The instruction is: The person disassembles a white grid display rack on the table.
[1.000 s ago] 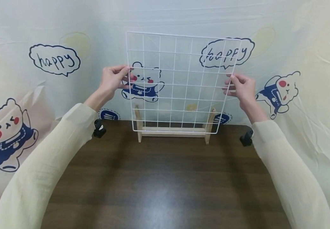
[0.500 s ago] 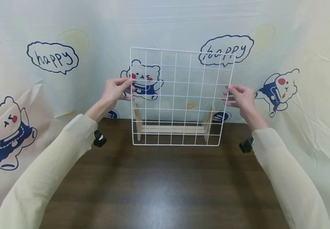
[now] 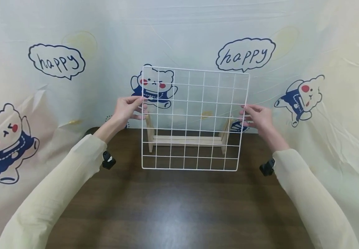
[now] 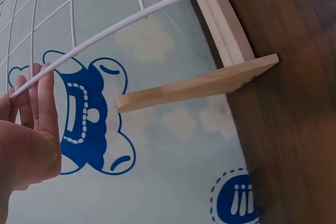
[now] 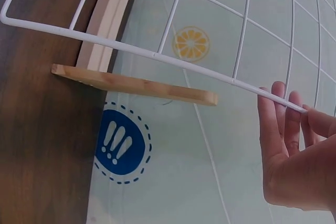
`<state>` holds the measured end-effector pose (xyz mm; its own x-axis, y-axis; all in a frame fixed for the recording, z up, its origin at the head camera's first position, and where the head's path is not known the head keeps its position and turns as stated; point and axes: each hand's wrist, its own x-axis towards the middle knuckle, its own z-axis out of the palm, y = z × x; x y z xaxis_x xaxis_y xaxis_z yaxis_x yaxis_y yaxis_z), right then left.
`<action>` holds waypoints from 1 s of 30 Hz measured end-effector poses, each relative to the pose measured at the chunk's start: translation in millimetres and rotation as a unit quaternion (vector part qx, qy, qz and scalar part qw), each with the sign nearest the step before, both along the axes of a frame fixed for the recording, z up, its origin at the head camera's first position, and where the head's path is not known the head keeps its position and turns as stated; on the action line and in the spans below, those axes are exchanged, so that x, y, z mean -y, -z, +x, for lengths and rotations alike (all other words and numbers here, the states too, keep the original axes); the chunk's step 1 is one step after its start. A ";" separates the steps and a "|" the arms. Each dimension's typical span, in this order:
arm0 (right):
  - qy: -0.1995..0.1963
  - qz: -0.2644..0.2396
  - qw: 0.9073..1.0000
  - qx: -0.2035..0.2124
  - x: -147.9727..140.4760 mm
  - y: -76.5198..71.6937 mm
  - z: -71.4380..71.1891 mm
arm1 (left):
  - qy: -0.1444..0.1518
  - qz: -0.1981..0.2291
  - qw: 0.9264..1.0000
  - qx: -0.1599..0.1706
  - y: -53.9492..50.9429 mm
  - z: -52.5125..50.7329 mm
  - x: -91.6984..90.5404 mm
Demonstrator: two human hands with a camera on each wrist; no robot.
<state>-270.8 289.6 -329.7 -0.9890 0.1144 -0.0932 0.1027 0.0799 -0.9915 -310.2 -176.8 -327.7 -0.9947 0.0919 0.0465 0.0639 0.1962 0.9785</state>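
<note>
Both hands hold up a white wire grid panel [image 3: 191,114] by its two sides, in front of a light wooden stand [image 3: 187,140]. My left hand [image 3: 127,110] pinches the left edge wire between thumb and fingers; the left wrist view shows that hand [image 4: 31,135] at the wire's near end. On the opposite edge, my right hand [image 3: 258,118] pinches the wire in the same manner, with its other fingers behind the grid. In the right wrist view, an end piece of the stand [image 5: 142,86] lies beyond the wire, apart from it.
A dark brown wooden table [image 3: 173,204] lies below, and the stand is at its back edge. Behind it hangs a pale cloth [image 3: 191,31] printed with cartoon bears and "happy" bubbles. A black wrist camera [image 3: 108,160] sits under the left cuff.
Held by both hands, the grid panel has come down in the head view. Its bottom edge now appears below the stand. The stand has stayed in place.
</note>
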 end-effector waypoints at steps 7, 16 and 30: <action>-0.021 -0.011 1.000 0.019 -2.6 12.1 8.8 | 0.016 -0.024 1.000 0.013 18.6 5.2 5.1; -0.057 -0.016 0.997 0.049 -2.7 28.6 14.4 | 0.051 0.014 0.996 0.074 40.2 10.4 11.1; -0.097 0.021 0.987 0.126 -8.1 63.2 20.3 | 0.082 0.027 0.985 0.149 67.8 21.4 16.1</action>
<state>-250.5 297.7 -393.0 -0.9389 -0.0648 -0.3381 0.3243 0.1634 -0.9317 -288.8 -192.9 -395.5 -0.9371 0.2574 -0.2359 -0.2011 0.1544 0.9673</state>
